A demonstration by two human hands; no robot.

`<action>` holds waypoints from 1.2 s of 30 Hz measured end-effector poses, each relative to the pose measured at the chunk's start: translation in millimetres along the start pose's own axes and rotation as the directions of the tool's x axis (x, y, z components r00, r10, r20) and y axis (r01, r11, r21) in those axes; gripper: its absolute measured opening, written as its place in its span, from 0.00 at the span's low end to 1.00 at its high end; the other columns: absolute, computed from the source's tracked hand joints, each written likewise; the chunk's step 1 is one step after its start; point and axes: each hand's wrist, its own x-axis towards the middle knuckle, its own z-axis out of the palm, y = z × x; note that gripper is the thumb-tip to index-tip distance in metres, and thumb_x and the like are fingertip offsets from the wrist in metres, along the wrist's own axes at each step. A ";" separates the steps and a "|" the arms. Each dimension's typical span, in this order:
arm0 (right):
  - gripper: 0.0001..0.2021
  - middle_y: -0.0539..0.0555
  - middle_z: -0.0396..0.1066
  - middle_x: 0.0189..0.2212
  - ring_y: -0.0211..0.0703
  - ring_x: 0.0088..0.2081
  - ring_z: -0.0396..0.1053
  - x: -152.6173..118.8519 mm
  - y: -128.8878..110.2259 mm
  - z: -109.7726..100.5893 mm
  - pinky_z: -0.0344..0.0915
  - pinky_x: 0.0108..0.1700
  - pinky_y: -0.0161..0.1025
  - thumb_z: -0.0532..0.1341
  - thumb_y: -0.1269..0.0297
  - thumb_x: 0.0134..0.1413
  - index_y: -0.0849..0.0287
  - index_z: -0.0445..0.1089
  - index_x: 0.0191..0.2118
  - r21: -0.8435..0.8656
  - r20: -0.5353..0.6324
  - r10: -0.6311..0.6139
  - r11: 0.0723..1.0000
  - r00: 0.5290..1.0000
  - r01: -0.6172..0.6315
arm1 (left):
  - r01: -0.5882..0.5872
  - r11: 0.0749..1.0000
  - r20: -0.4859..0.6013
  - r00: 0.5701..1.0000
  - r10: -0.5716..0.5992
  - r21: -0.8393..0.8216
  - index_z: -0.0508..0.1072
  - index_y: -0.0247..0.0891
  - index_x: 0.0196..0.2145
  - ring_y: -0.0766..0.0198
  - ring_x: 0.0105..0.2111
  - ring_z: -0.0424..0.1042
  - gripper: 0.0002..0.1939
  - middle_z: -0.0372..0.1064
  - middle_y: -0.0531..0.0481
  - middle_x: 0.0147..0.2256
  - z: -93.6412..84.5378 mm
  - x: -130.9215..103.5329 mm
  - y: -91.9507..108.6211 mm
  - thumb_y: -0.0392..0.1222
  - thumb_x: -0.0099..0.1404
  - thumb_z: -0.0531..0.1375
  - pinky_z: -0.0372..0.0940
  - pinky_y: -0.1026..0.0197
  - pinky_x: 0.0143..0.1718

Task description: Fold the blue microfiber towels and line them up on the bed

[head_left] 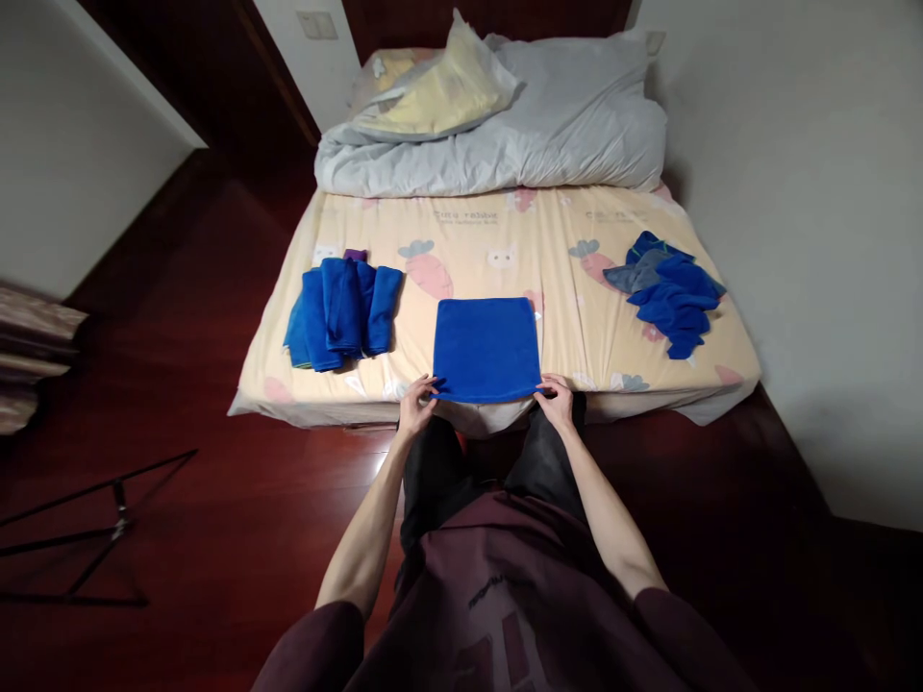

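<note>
A blue towel (486, 346) lies spread in a flat square at the front edge of the bed. My left hand (417, 404) pinches its near left corner, and my right hand (555, 400) pinches the near right one. Between the hands the near edge sags slightly over the mattress edge. To the left rests a group of rolled blue towels (341, 312), with a bit of purple cloth (356, 255) behind them. On the right is a crumpled heap of blue and grey cloths (674, 293).
The bed (497, 240) has a yellow sheet printed with carrots and rabbits. A grey quilt (577, 115) and a pale yellow pillow (454, 86) are bunched at its head. Black tripod legs (119, 524) stand on the dark red floor at left. A wall (800, 240) borders the right side.
</note>
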 end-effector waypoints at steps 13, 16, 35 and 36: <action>0.17 0.52 0.74 0.26 0.50 0.32 0.75 24.9 10.9 4.0 0.72 0.38 0.44 0.63 0.43 0.52 0.52 0.65 0.35 0.076 0.133 0.163 0.982 0.978 -0.174 | 0.231 0.971 0.079 0.971 -0.226 -0.057 0.74 0.41 0.41 0.54 0.37 0.77 0.19 0.78 0.45 0.37 -0.2 23.9 -9.1 0.59 0.63 0.63 0.71 0.52 0.44; 0.19 0.50 0.71 0.23 0.48 0.28 0.72 28.2 11.9 2.0 0.70 0.34 0.42 0.62 0.40 0.53 0.52 0.65 0.35 0.031 0.144 0.170 0.984 0.975 -0.177 | 0.263 0.958 0.038 0.965 -0.260 -0.114 0.75 0.39 0.41 0.54 0.37 0.77 0.22 0.78 0.45 0.35 0.2 23.2 -11.9 0.61 0.63 0.63 0.70 0.53 0.43; 0.26 0.53 0.70 0.24 0.47 0.30 0.69 26.1 15.8 12.0 0.68 0.35 0.41 0.57 0.34 0.57 0.54 0.66 0.28 -0.053 0.049 0.219 0.975 0.975 -0.216 | 0.330 0.913 0.134 0.943 -0.305 -0.240 0.79 0.37 0.37 0.57 0.36 0.76 0.28 0.78 0.45 0.35 2.0 34.1 -4.9 0.67 0.57 0.66 0.70 0.56 0.42; 0.25 0.53 0.71 0.24 0.47 0.30 0.69 26.7 15.2 12.8 0.68 0.35 0.41 0.56 0.35 0.58 0.54 0.66 0.28 -0.077 0.036 0.218 0.974 0.975 -0.215 | 0.316 0.922 0.096 0.949 -0.302 -0.224 0.78 0.37 0.37 0.57 0.36 0.75 0.27 0.78 0.45 0.35 2.5 35.1 -4.4 0.67 0.59 0.65 0.70 0.56 0.42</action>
